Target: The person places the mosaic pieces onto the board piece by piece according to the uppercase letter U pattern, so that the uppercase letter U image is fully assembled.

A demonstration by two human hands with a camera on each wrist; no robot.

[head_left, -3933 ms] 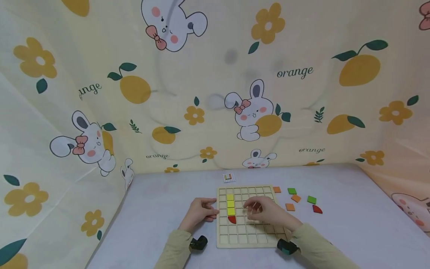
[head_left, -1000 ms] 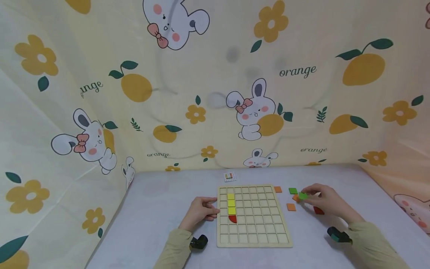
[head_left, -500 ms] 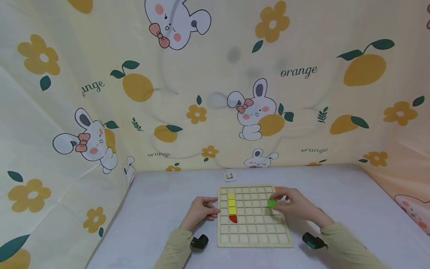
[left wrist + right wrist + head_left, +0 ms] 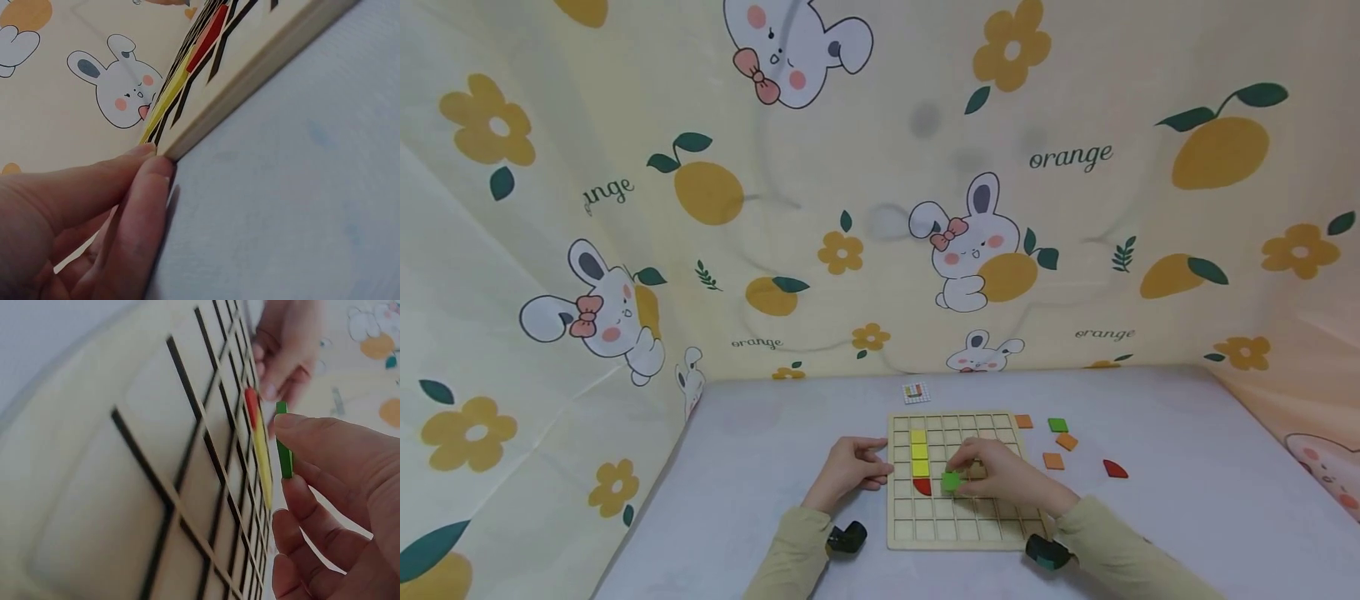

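In the head view a pale wooden grid board point(image 4: 992, 533) lies flat on the table. A column of yellow square tiles point(image 4: 919, 452) sits in its left part, with a red quarter-circle tile point(image 4: 922, 487) at the near end. My left hand point(image 4: 848, 472) holds the board's left edge; in the left wrist view, the thumb and a finger meet at that edge. My right hand point(image 4: 1000, 475) is over the middle of the board and pinches a green square tile point(image 4: 951, 482) between thumb and fingers. In the right wrist view, this green tile point(image 4: 284, 444) appears edge-on, apart from the board.
Right of the board lie several orange square tiles point(image 4: 1054, 461), a green square tile point(image 4: 1057, 425) and a red quarter-circle tile point(image 4: 1116, 469). A small pattern card point(image 4: 916, 393) rests behind the board. A printed cloth point(image 4: 820, 183) hangs behind the table.
My right hand has picked up a green tile from the loose ones at the right and carried it left over the board. The left hand stays at the board's edge.
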